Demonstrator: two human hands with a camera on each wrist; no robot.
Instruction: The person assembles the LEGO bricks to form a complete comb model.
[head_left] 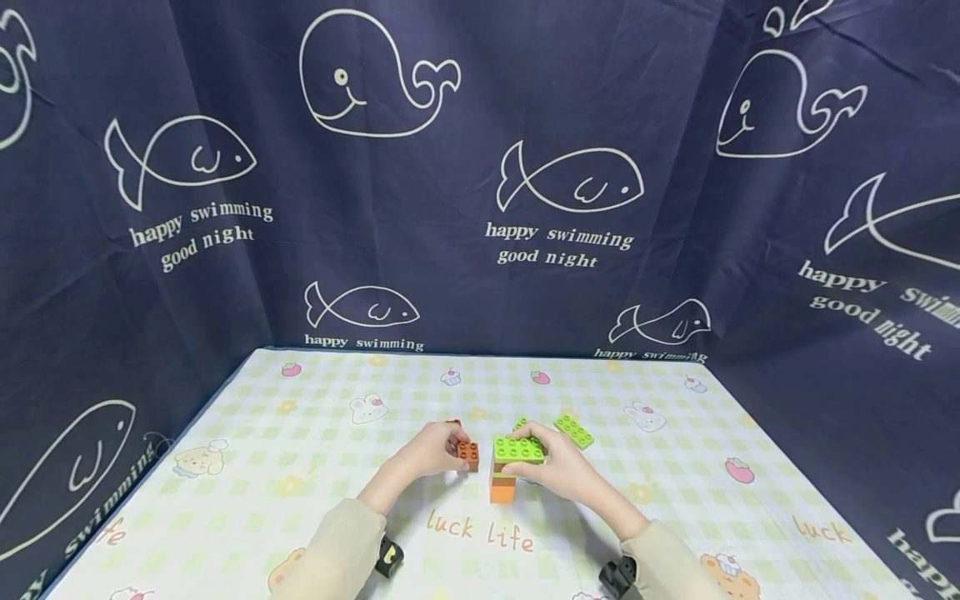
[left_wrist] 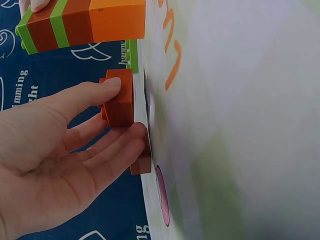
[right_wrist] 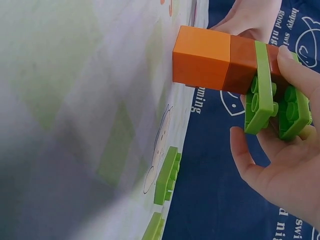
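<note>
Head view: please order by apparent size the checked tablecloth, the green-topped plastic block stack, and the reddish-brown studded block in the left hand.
1. Checked tablecloth
2. Green-topped plastic block stack
3. Reddish-brown studded block, partly covered by the left hand

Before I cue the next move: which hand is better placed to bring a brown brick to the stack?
The left hand, I'd judge: it pinches a brown brick beside the stack, while the right hand grips the stack near its top.

Forearms (head_left: pixel 384 489) converge toward the table's (head_left: pixel 420 383) far edge. Left hand (head_left: pixel 437 450): thumb opposed to fingers, pinching. Right hand (head_left: pixel 558 461): gripping, fingers bent.
</note>
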